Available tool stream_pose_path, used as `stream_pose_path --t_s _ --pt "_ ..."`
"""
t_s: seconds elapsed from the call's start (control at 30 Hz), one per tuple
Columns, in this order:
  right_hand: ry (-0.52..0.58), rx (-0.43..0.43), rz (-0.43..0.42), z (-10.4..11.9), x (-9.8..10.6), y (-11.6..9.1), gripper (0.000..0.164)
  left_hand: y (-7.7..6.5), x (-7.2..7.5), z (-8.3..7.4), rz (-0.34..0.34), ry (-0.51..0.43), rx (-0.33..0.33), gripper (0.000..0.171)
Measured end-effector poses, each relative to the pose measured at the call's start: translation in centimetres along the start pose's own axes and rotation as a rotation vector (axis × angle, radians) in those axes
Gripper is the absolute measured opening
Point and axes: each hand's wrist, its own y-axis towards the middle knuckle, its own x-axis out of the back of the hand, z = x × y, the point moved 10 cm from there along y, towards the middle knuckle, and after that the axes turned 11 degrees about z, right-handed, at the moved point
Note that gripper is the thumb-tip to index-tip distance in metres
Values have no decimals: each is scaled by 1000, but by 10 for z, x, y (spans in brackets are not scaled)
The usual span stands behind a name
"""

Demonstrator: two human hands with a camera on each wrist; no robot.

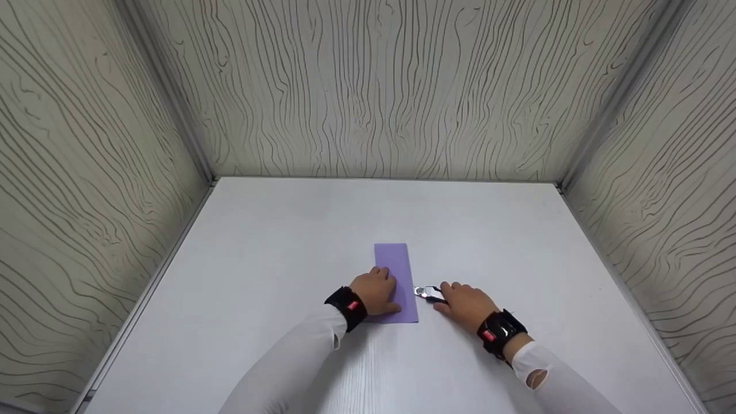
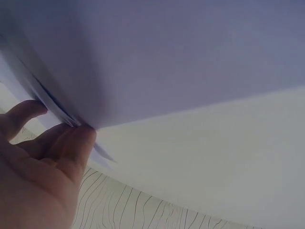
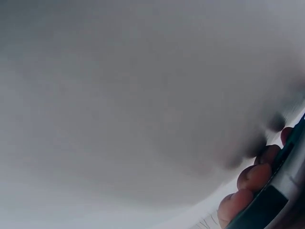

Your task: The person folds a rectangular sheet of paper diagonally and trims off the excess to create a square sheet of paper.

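Observation:
A purple sheet of folded paper [image 1: 392, 253] lies lengthwise on the white table, its layers showing at an edge in the left wrist view. My left hand [image 1: 375, 292] rests across its left side, fingers pointing away and thumb spread toward the lower right; in the left wrist view the fingertips [image 2: 85, 136] press on the paper. My right hand [image 1: 467, 303] grips a plier-style hole punch [image 1: 428, 293] with silver and dark handles. Its metal head sits right at the paper's right edge. Curled fingers [image 3: 255, 177] wrap a dark handle in the right wrist view.
The white table [image 1: 276, 230] is bordered by wood-grain patterned panels [image 1: 356, 92] at the back and both sides. Grey metal strips run along the corners and side edges. Each wrist wears a black strap [image 1: 347, 308].

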Motion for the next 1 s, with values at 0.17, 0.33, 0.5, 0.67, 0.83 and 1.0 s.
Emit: stream_pose_path --t_s 0.17,0.33,0.5,0.67,0.83,1.0 --pt "2 -2 -7 0 2 2 37 2 1 0 -5 12 2 66" --pt "-8 -9 -7 -1 0 4 41 3 -1 1 0 6 5 65" --pt "2 -31 2 -2 0 4 41 2 -2 1 1 3 11 65" --pt "8 -11 -19 3 5 4 40 2 0 1 -19 33 2 65" --pt "12 -19 -36 3 7 2 37 2 1 -1 -38 35 -16 65" --pt "26 -10 -41 3 6 4 39 2 0 -1 -49 44 -18 63"
